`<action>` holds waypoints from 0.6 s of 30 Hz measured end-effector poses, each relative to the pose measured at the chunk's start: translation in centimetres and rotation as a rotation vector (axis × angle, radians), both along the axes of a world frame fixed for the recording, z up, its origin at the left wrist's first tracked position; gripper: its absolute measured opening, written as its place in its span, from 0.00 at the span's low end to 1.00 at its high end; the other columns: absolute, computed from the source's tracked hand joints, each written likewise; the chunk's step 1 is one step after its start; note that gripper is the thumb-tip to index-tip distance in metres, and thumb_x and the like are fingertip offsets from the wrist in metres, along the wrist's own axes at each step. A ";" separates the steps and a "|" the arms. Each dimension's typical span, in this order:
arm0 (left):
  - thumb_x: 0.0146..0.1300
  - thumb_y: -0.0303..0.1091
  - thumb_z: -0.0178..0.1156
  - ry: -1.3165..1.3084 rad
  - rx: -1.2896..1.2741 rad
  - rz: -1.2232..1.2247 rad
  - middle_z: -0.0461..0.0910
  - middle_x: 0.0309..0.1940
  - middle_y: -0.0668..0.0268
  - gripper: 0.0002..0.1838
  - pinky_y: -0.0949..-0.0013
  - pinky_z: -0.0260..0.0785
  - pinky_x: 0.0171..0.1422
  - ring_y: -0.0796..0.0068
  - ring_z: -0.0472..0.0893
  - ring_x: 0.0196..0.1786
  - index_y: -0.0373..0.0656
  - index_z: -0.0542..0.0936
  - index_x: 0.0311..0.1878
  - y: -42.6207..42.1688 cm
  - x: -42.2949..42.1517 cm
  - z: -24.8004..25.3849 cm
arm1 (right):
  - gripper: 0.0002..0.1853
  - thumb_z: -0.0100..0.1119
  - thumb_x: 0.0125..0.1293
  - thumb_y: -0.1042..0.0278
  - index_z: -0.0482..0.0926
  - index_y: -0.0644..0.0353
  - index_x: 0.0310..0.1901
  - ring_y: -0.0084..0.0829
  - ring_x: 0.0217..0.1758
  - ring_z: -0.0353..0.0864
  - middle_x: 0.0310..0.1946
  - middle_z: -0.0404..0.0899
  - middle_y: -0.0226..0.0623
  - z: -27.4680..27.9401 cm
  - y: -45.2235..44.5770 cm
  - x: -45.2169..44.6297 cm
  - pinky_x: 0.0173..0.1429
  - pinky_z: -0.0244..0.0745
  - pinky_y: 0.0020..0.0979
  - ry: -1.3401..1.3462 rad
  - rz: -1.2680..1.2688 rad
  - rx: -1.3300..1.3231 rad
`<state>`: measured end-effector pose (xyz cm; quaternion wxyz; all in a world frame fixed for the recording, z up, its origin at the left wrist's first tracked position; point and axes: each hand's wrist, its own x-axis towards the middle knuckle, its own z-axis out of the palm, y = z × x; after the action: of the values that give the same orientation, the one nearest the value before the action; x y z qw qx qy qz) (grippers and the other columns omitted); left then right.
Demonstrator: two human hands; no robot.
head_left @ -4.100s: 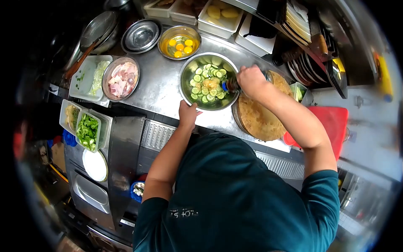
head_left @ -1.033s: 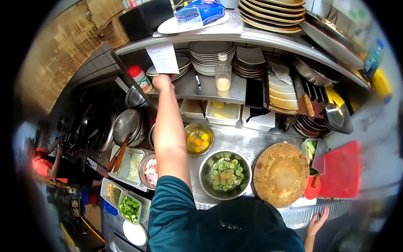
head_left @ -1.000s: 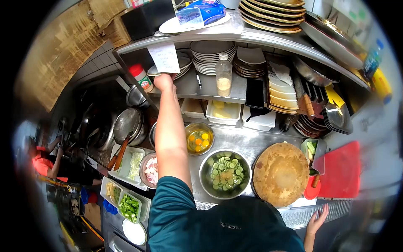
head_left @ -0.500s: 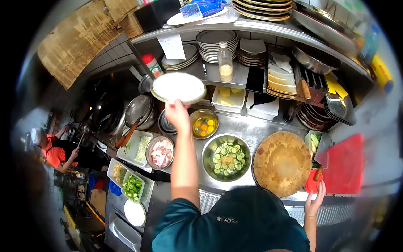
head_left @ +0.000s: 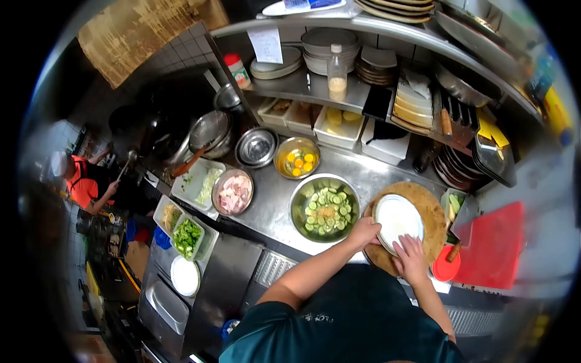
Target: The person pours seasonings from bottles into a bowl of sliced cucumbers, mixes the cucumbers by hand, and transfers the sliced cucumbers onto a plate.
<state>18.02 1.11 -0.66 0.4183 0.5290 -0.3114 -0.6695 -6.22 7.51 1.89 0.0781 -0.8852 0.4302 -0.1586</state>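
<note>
A white oval plate, perhaps more than one stacked, is over the round wooden chopping board. My left hand grips its left edge, thumb on the rim. On the lower right part of the plate lie the spread fingers of my right hand. Just left of the board stands a steel bowl of sliced cucumber with a tan, minced-looking topping. Whether the plate rests fully on the board I cannot tell.
Behind the cucumber is a bowl of cracked eggs; left of it, nested steel bowls and a bowl of raw meat. A red lid and red board sit at right. A co-worker stands far left.
My left hand has brought the white plate from near the shelf down and right, over the chopping board. My right hand has moved left from beside the red lid onto the plate.
</note>
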 end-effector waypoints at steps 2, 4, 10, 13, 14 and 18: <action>0.71 0.41 0.64 -0.188 0.017 -0.217 0.84 0.25 0.59 0.16 0.62 0.78 0.31 0.65 0.87 0.33 0.35 0.82 0.38 0.7 -1.1 -1.4 | 0.36 0.75 0.54 0.67 0.76 0.51 0.68 0.54 0.75 0.68 0.70 0.72 0.48 -3.6 -0.5 -1.5 0.79 0.58 0.60 0.086 -0.004 0.055; 0.70 0.46 0.67 -0.648 -0.310 -0.245 0.86 0.34 0.55 0.19 0.57 0.78 0.44 0.60 0.86 0.36 0.36 0.83 0.47 1.3 1.1 -3.7 | 0.34 0.74 0.57 0.65 0.77 0.50 0.68 0.53 0.75 0.69 0.70 0.72 0.48 -5.1 -0.2 -3.3 0.78 0.61 0.58 0.132 -0.046 0.098; 0.73 0.37 0.61 -1.123 -0.305 0.596 0.48 0.80 0.36 0.40 0.50 0.38 0.87 0.41 0.49 0.83 0.27 0.54 0.79 7.4 11.7 -3.3 | 0.31 0.75 0.59 0.58 0.80 0.51 0.65 0.52 0.75 0.70 0.70 0.74 0.46 -4.7 -1.2 -5.5 0.77 0.66 0.53 0.076 -0.164 0.122; 0.73 0.33 0.61 -0.585 0.110 0.758 0.66 0.70 0.38 0.32 0.49 0.59 0.80 0.44 0.69 0.71 0.28 0.62 0.73 8.9 15.8 -8.7 | 0.32 0.76 0.58 0.61 0.80 0.49 0.65 0.53 0.76 0.69 0.71 0.72 0.46 -4.3 -1.0 -6.1 0.78 0.66 0.54 0.079 -0.201 0.156; 0.73 0.32 0.61 -0.299 0.239 0.782 0.73 0.65 0.40 0.28 0.49 0.68 0.76 0.46 0.76 0.66 0.29 0.66 0.70 9.2 16.4 -9.6 | 0.31 0.75 0.58 0.60 0.80 0.50 0.65 0.54 0.76 0.69 0.71 0.73 0.46 -4.2 -0.9 -6.2 0.78 0.65 0.54 0.091 -0.212 0.151; 0.71 0.21 0.58 0.065 0.244 0.688 0.82 0.39 0.59 0.06 0.59 0.88 0.46 0.69 0.84 0.39 0.41 0.71 0.39 9.7 15.4 -9.6 | 0.28 0.75 0.59 0.62 0.82 0.53 0.62 0.55 0.75 0.69 0.68 0.75 0.49 -4.9 -0.7 -7.4 0.78 0.65 0.54 0.095 -0.231 0.130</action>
<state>33.43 10.82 -10.30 0.5627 0.6270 -0.0197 -0.5384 -13.60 6.81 -2.97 0.0958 -0.8293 0.5420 -0.0963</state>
